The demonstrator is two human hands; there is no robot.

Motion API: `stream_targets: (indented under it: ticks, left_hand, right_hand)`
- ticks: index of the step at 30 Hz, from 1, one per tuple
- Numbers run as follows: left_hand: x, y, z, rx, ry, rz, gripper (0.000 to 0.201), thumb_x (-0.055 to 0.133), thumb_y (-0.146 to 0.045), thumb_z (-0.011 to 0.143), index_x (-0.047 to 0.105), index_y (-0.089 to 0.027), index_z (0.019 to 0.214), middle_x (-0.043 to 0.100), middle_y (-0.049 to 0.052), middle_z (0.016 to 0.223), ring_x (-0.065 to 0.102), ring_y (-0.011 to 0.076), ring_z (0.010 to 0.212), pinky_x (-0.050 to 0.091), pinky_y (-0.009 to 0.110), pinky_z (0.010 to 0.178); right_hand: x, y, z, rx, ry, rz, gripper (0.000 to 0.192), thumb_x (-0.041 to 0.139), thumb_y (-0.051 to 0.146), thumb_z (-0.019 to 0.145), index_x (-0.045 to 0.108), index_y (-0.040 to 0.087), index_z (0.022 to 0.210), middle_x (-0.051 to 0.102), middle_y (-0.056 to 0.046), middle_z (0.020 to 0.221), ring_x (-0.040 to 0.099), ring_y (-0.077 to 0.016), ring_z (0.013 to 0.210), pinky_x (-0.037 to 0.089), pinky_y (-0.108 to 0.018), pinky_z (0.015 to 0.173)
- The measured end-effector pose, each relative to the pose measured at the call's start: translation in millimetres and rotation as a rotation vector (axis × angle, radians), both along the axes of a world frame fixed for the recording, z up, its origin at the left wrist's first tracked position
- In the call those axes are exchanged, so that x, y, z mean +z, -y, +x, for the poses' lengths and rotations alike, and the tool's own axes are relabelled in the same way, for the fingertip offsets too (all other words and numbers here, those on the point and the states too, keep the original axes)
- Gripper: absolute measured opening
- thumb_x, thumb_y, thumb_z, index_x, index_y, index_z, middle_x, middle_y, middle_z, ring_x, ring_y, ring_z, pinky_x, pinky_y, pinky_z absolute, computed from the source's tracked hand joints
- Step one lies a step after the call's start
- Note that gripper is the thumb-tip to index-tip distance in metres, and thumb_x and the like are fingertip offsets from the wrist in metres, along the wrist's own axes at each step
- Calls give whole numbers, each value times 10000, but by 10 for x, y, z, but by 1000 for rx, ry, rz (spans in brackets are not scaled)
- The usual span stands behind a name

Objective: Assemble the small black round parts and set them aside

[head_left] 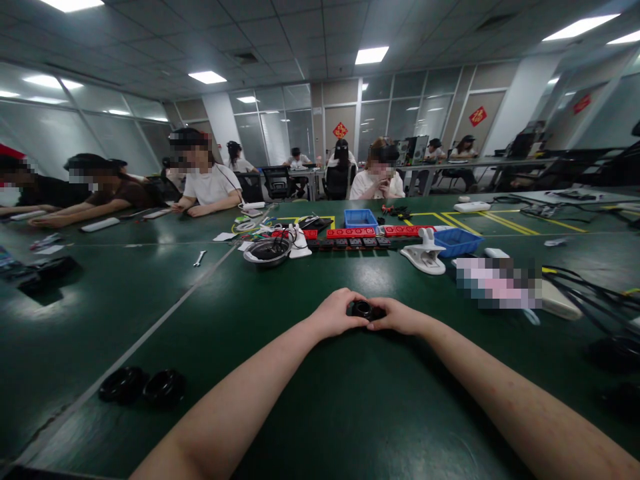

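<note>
Ahead, beyond my hands, a metal bowl, a row of red blocks, two blue bins and a white clamp stand line the far side of the green worktop; two black rings lie well off to my left, cables to my right. The stretch around my arms is bare, open on both sides. My left hand and right hand close together on a small black round part, its opening facing up; I cannot tell a long axis.
</note>
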State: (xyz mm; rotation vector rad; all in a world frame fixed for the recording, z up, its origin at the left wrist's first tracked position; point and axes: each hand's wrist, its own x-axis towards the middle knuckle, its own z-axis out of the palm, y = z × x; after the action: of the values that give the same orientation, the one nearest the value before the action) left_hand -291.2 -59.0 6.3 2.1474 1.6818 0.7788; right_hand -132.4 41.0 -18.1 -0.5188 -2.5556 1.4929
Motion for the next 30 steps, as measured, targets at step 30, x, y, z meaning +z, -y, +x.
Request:
stream_targets:
  ticks: [30]
  left_hand:
    - [15, -19, -69, -63, 36, -41, 402, 603, -355, 604, 510, -198, 963, 494, 25, 894, 468, 146, 799, 394, 247, 667]
  right_hand:
    - [102, 35, 13, 88, -36, -31, 393, 575, 232, 635, 497, 151, 1011, 550, -31, 963, 498, -179, 884, 380, -309, 788]
